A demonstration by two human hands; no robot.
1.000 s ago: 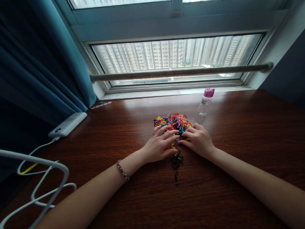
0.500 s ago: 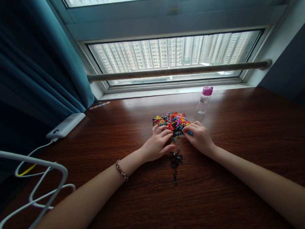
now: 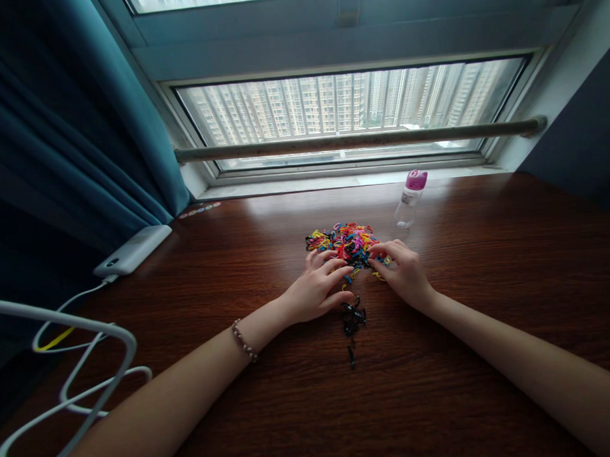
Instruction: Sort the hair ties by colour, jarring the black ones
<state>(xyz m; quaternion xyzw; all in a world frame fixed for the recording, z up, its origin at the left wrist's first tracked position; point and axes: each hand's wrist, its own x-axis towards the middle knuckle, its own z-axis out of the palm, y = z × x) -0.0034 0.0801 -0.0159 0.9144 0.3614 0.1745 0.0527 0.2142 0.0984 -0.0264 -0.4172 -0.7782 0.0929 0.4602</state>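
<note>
A pile of small colourful rubber bands (image 3: 351, 240) lies on the brown wooden table. My left hand (image 3: 317, 285) rests at the pile's near left edge, its fingers spread and the thumb stretched out. At the pile's right side is my right hand (image 3: 401, 272), thumb and forefinger apart, fingertips among dark and blue bands; nothing is visibly held. Nearer to me, just past my left thumb, a small cluster of black rubber bands (image 3: 354, 318) sits apart from the pile, trailing towards me.
A clear bottle with a pink cap (image 3: 416, 180) stands behind the pile to the right. On the left lie a white power bank (image 3: 133, 250) and a looped white cable (image 3: 123, 338). The window sill (image 3: 303, 186) and a blue curtain (image 3: 147, 147) bound the table.
My right hand has shifted slightly right, with its thumb and forefinger parting. Some yellow bands now show beneath it. My left hand stays nearly still.
</note>
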